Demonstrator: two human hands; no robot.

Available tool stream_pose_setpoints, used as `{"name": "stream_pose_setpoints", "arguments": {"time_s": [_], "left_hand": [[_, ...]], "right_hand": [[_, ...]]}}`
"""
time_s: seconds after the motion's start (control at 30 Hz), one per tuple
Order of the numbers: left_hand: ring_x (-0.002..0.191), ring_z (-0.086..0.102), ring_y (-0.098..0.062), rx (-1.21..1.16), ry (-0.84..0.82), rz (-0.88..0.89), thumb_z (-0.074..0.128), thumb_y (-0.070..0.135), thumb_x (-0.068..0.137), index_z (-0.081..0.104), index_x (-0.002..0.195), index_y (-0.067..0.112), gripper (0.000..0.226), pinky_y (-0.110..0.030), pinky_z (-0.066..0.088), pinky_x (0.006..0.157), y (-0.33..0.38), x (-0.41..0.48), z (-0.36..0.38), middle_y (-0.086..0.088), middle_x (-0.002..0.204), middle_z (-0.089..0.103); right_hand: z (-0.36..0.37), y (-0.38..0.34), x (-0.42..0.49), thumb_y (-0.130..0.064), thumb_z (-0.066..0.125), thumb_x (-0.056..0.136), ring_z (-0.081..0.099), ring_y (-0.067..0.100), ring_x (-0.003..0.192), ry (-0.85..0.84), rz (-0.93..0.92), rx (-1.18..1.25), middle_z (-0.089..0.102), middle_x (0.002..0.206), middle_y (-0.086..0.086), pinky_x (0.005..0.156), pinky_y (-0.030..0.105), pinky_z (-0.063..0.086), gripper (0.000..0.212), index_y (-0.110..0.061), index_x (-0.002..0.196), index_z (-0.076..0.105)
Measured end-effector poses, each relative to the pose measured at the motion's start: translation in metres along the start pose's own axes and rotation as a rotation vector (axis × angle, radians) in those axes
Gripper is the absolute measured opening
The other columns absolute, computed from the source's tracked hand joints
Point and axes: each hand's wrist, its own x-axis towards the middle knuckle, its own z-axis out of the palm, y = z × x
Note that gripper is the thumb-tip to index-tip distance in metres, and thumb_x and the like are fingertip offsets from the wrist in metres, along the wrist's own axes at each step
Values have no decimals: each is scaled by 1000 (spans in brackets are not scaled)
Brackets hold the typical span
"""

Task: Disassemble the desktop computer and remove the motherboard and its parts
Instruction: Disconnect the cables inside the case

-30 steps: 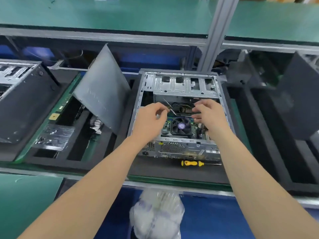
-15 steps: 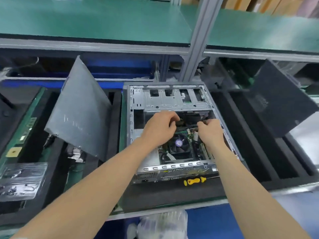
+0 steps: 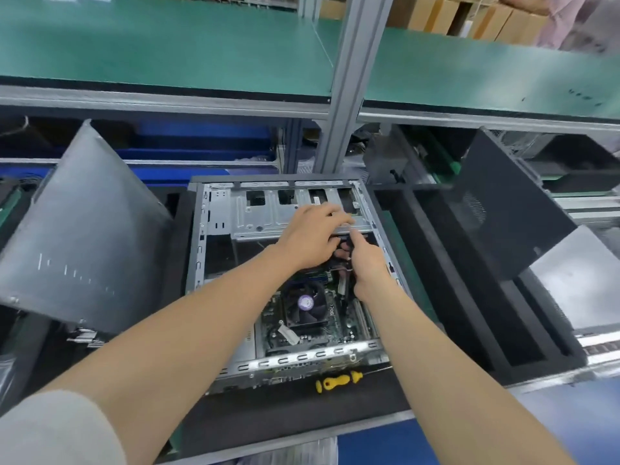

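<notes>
Head view: my left hand (image 3: pixel 313 234) and right hand (image 3: pixel 365 266) meet inside the open computer case (image 3: pixel 214 229) below the drive cage (image 3: pixel 268 213), fingers curled on dark cables (image 3: pixel 345 245), though I can't tell what exactly is pinched; I'd pull the connector straight, holding the motherboard (image 3: pixel 339 325) steady. Board with fan (image 3: pixel 305 305) sits in the case, which rests in a black foam tray (image 3: pixel 302 417), yellow screwdriver (image 3: pixel 339 380) just beside it.

place: electronics assembly workshop | evidence: green-matted line shelf (image 3: pixel 161 45); foam trays (image 3: pixel 469 280); opened computer cases (image 3: pixel 214 250)
</notes>
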Motion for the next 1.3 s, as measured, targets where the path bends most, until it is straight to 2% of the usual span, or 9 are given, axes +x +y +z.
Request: {"name": "stream_pose_setpoints", "arguments": {"time_s": [0.13,0.3,0.6,0.73,0.8,0.87,1.1,1.2,1.3], "left_hand": [[148,32,-13,28,-66,16,62,30,98,52,144,45,49,-42,13,121,-14,7,12,6,160,40],[149,32,-13,12,-96,26,60,34,101,48,146,48,48,-45,8,123,-23,7,15,9,163,36],[149,32,-13,-34,-103,9,61,30,100,51,143,47,47,-44,4,124,-17,6,11,8,162,37],[134,44,-13,-220,-40,3,62,13,88,61,115,43,40,-47,17,121,-8,-3,1,13,137,54],[121,46,-9,-272,14,3,64,17,85,60,102,39,28,-46,24,114,-1,-9,1,16,119,53],[113,44,-4,-229,22,24,66,28,87,58,102,36,19,-44,25,110,5,-15,3,17,115,51],[131,41,-11,-84,28,-68,51,51,100,59,106,37,17,-45,23,110,10,-20,10,13,136,49],[129,43,-9,-149,38,-124,55,49,97,61,95,35,16,-40,20,109,12,-19,12,13,133,49],[134,42,-12,-146,60,-163,56,43,94,59,88,30,15,-40,19,111,11,-19,14,10,139,49]], "right_hand": [[-6,9,4,-42,57,104,63,23,79,-46,-91,-31,69,77,4,73,38,49,38,-8,93,69],[-6,10,7,-33,55,105,55,18,80,-33,-65,-11,61,84,0,74,33,48,28,-7,108,64],[-15,13,0,-24,56,104,53,14,65,-95,-52,48,56,63,-2,77,35,49,24,-7,91,66],[-19,12,-6,-24,57,104,60,10,64,-178,-22,113,66,72,-1,72,28,50,23,-10,92,71],[-19,12,-8,-25,56,105,63,8,65,-197,-18,165,69,77,-1,67,26,51,23,-12,99,74],[-17,11,-10,-27,52,107,65,9,67,-209,-16,194,71,80,-1,64,27,50,26,-15,107,75],[-18,9,-14,-32,45,110,68,20,84,-250,-3,251,75,101,10,79,33,49,36,-8,110,72],[-17,10,-13,-34,47,108,62,23,79,-209,9,213,68,101,15,72,35,48,38,-3,107,68],[-13,9,-11,-50,50,104,56,27,78,-106,78,202,59,92,16,67,40,52,53,1,111,62]]}}
